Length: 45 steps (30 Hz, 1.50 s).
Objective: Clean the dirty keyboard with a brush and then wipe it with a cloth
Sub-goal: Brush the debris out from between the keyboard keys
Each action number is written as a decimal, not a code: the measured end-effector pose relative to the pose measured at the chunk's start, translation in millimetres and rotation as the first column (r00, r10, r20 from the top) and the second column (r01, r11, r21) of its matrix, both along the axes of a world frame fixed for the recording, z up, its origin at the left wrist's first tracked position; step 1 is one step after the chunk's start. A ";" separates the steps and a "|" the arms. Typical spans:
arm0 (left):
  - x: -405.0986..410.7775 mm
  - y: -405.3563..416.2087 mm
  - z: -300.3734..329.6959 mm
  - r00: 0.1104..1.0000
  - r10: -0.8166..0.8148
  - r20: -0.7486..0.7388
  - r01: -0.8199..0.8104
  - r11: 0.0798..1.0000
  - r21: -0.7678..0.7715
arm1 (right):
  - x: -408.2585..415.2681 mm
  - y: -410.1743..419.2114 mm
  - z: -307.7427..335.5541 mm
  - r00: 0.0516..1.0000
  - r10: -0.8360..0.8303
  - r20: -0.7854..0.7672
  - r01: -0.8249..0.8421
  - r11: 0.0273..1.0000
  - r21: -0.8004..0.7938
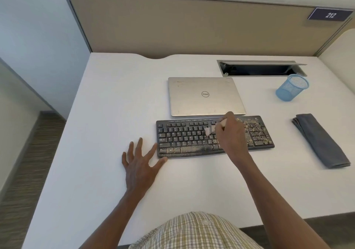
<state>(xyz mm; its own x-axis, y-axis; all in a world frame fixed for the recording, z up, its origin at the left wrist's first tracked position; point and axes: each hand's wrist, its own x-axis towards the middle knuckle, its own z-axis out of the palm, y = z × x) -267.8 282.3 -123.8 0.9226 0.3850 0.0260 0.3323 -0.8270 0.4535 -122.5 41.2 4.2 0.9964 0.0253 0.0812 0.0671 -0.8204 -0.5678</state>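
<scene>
So the white desk fills most of the frame, and that's risk number one: any grit swept off the keys lands on it, so it'll just get dragged back on unless it's cleared too.

The closed silver laptop sits in the middle of the frame, its near edge just beside the keyboard's top edge. Flick the brush upward too hard and I'd guess the dust ends up on the lid or in the hinge gap.

The keyboard lies just below the laptop, center frame. Its left half looks mostly clean, but the spacebar row and the numpad on the right are caked in sandy crud. Pressing hard there could grind grit down between the keys instead of lifting it out.

The folded grey cloth lies at the right edge, well apart from the keyboard, untouched. Wiping before the numpad is brushed would just smear it.

The left hand is flat and spread wide on the desk, thumb and forefinger touching the keyboard's lower left corner. That's a light brace, so the board could skid right.

The right hand is curled around the brush, bristles on the keys mid-board. It's blurry, so the exact grip is hard to call.
</scene>
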 end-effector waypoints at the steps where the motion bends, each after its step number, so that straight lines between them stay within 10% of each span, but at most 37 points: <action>1: 0.0 -0.3 0.4 1.000 0.001 0.001 -0.001 1.000 -0.001 | 0.7 -0.1 0.3 1.000 0.021 0.001 -0.021 1.000 -0.022; 25: -0.1 -0.7 -1.9 1.000 0.019 0.013 -0.020 1.000 0.010 | 12.0 -9.7 3.5 0.990 0.110 -0.087 -0.117 0.991 -0.070; 36: 0.2 -0.3 -2.5 1.000 0.020 0.012 -0.020 1.000 0.008 | 7.0 -4.4 7.7 0.860 0.508 -0.053 -0.510 0.858 -0.058; 45: 0.5 -0.7 -1.4 1.000 0.022 0.009 -0.022 1.000 0.000 | 10.7 -25.0 6.7 0.893 0.450 -0.021 -0.438 0.857 -0.271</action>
